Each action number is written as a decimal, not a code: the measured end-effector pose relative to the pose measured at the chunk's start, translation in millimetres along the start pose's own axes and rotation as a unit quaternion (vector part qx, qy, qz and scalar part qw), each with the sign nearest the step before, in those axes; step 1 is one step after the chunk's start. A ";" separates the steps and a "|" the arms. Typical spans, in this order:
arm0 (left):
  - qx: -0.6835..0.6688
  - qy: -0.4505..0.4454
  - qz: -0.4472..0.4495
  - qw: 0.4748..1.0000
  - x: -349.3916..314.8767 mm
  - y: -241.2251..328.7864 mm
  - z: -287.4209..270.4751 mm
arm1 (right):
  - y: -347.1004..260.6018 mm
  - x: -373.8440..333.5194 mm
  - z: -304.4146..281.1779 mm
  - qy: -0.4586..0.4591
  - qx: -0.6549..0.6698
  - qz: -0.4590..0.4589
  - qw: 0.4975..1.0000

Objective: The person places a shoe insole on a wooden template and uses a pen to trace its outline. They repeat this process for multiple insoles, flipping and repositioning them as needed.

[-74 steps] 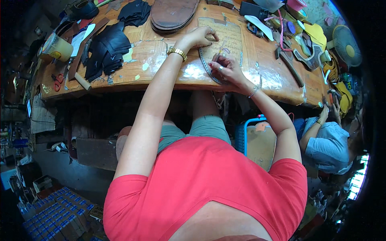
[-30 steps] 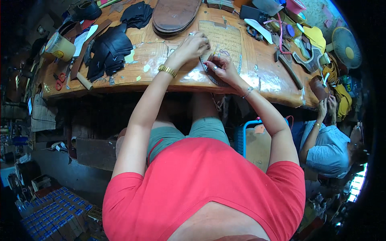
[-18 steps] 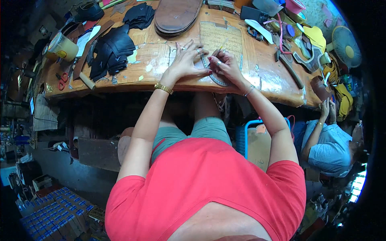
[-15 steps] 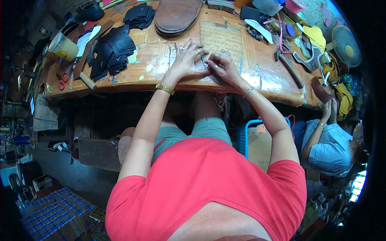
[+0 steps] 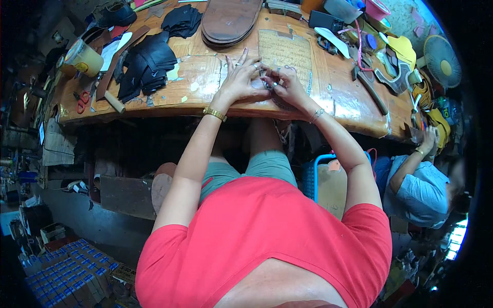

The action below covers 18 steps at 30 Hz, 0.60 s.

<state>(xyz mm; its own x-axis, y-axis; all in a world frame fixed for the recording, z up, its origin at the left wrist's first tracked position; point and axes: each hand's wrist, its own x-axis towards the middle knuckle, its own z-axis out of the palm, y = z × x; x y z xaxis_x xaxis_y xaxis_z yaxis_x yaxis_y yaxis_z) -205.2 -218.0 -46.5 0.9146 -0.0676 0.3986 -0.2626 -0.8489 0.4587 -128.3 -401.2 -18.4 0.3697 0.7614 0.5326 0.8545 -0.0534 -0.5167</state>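
At the near edge of the wooden workbench [image 5: 200, 97], my two hands meet. My left hand [image 5: 237, 82] rests with its fingers spread; its thumb and index finger reach to the right hand's fingertips. My right hand [image 5: 290, 88] is closed in a pinch, and what it pinches is too small and covered to name. A dark, curved flat piece [image 5: 281, 104] shows partly beneath the right hand; its kind cannot be made out. Just beyond lies a yellowish sheet [image 5: 285, 49] covered in marks, with a thin loop of thread or cord [image 5: 290, 67] near its lower edge.
Stacked brown sole-shaped leather pieces [image 5: 230, 23] lie beyond my hands. Left are black cut pieces [image 5: 146, 66], red-handled scissors [image 5: 81, 101] and a tub [image 5: 84, 59]. A hammer [image 5: 372, 92] and small fan [image 5: 442, 61] are right. Another person [image 5: 418, 190] sits at far right.
My hands stay together at the same spot, with small shifts of the fingers. The view has moved slightly. At the right, the other person's hands have shifted, and the brown piece near them has changed position.
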 end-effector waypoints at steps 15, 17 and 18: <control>-0.011 0.006 -0.006 1.000 -2.1 5.6 -2.7 | 19.1 8.3 1.0 -0.006 0.241 0.160 0.957; -0.016 -0.005 -0.010 1.000 -1.2 7.6 -5.9 | 13.9 7.3 1.7 -0.033 0.017 0.060 0.998; -0.017 -0.003 -0.014 1.000 -2.2 7.8 -6.8 | 11.3 8.9 4.3 -0.008 0.021 -0.008 1.000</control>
<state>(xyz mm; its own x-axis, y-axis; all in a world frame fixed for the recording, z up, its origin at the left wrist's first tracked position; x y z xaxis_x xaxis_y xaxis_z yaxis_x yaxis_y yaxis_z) -211.3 -220.9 -38.4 0.9239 -0.0467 0.3798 -0.2460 -0.8326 0.4962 -116.9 -392.2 -22.4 0.3491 0.7726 0.5304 0.8440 -0.0133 -0.5362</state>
